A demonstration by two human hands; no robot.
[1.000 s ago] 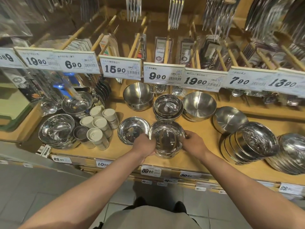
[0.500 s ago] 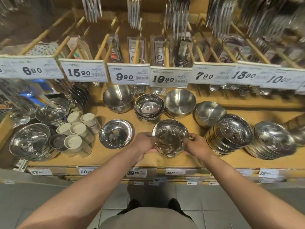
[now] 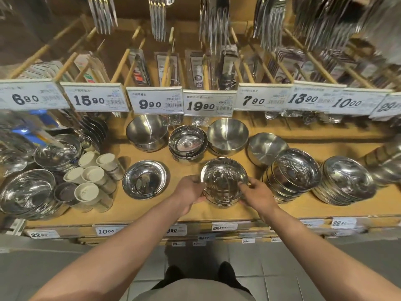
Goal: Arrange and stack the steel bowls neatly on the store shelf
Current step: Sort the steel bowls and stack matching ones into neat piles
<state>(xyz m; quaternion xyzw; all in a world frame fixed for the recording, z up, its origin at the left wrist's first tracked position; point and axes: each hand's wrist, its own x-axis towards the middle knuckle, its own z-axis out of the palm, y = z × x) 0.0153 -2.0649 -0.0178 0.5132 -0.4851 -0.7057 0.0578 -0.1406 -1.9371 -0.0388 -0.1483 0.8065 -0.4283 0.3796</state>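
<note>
**Stacking partly done; front stack in hand**

Left hand point(image 3: 188, 193) and right hand point(image 3: 258, 192) curl fingers round the small bowl stack point(image 3: 224, 181) at shelf point(image 3: 217, 211) front centre; single bowl point(image 3: 145, 179) at 9 o'clock unstacked; tilted stacks point(image 3: 291, 173) at 3 o'clock need straightening.

Bare shelf point(image 3: 191, 210) strip along front edge, open for hands. Single shallow bowl point(image 3: 145, 179) left and tilted bowl stack point(image 3: 291, 175) right flank the middle gap; back-row bowls point(image 3: 187, 143) and price tags point(image 3: 208, 104) block behind.
</note>
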